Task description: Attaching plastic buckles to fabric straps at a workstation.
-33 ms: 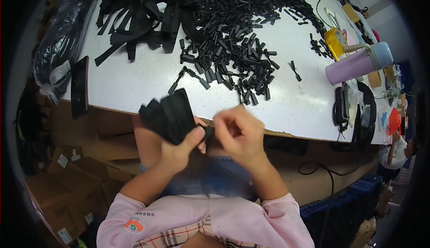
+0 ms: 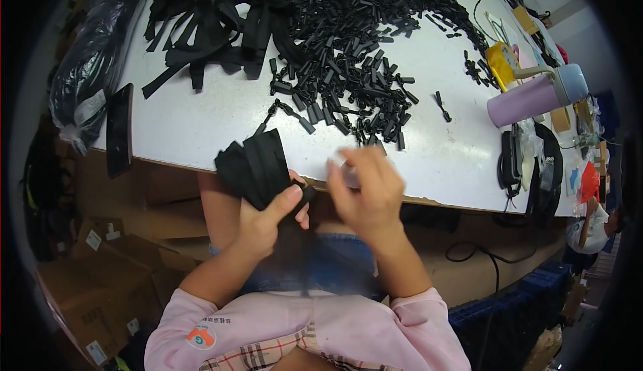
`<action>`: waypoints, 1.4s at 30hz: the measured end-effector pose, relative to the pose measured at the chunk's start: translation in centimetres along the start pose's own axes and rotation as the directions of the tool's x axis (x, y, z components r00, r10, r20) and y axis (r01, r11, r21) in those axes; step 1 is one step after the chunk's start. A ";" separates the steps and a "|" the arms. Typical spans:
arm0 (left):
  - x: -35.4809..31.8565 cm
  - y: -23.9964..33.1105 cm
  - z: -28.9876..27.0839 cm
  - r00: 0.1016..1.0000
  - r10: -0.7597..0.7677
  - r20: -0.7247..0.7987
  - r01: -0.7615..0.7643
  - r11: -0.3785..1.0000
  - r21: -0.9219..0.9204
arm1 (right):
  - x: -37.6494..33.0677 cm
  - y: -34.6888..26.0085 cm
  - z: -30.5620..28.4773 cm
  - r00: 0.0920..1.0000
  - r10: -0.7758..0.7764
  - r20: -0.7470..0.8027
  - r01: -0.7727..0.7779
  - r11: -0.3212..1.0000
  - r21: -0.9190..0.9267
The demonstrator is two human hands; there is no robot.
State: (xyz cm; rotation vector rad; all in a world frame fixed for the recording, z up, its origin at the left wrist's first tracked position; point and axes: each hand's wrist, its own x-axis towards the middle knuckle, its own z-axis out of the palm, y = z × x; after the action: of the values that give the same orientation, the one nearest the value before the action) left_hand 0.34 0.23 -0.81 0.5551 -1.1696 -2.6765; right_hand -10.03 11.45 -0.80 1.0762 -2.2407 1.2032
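Note:
My left hand (image 2: 268, 215) is closed round a fanned bundle of flat black zipper strips (image 2: 254, 170) just off the table's front edge. The strips' wide ends stick up past my thumb, and a short dark end shows between thumb and fingers. Blurred dark lengths hang below the hand. To the right, my right hand (image 2: 372, 197) is raised by the table edge, apart from the bundle. Its fingers are curved and spread, with nothing visible between them. Beyond both hands lies a heap of black zipper pulls (image 2: 348, 69).
More black strips (image 2: 228, 29) lie at the far left of the white table (image 2: 201, 123). A phone (image 2: 120, 130) and a plastic-wrapped black bundle (image 2: 100, 56) are at the left edge. A lilac bottle (image 2: 526, 100) lies on the right. Cardboard boxes (image 2: 100, 284) stand at lower left.
My right hand has drawn away to the right from the bundle, and its fingers have spread. My left hand has shifted only slightly with the strips.

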 end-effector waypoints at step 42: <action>0.8 -1.1 0.7 0.958 0.284 0.033 -0.266 0.843 0.468 | 0.2 -0.4 -2.2 0.948 0.028 0.318 -0.191 0.849 0.493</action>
State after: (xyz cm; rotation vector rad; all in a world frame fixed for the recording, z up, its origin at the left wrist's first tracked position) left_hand -0.67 1.18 -1.44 0.4533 -1.7528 -2.1305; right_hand -9.88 13.05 0.77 1.4227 -2.2751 1.8841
